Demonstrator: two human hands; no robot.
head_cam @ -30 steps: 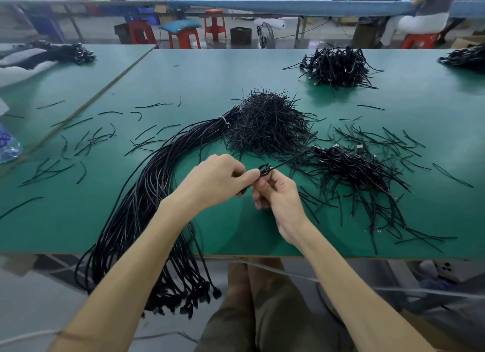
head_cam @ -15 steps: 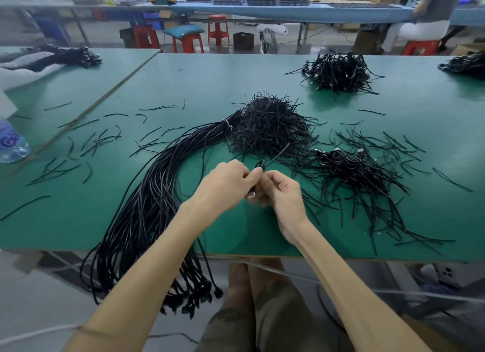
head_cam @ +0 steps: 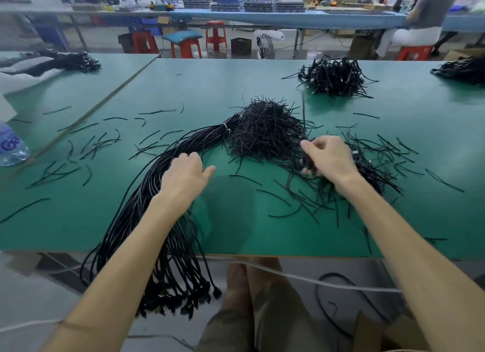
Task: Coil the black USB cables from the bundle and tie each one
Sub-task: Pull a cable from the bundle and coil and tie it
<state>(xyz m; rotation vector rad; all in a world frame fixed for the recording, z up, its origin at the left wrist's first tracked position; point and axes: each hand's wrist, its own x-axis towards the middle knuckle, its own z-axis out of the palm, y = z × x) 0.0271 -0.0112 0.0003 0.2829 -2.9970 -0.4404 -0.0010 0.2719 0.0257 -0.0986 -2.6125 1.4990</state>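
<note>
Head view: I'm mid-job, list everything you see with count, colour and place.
cable bundle: one, black, left of centre, ends hanging over the near edge
twist-tie heap: one, black, table centre
loose ties: many, black, scattered
coiled-cable piles: three, black, near right, far right, right edge
water bottle: one, clear, blue label, left edge
tables: two, green, adjoining
stools: several, red, behind
left hand: on cable bundle
right hand: gripping a dark coil, blurred

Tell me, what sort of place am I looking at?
Probably a cable assembly or packing workshop: a green worktable carries a tied bundle of black USB cables, a heap of black twist ties and a pile of coiled cables, with more benches and red plastic stools behind.
</note>
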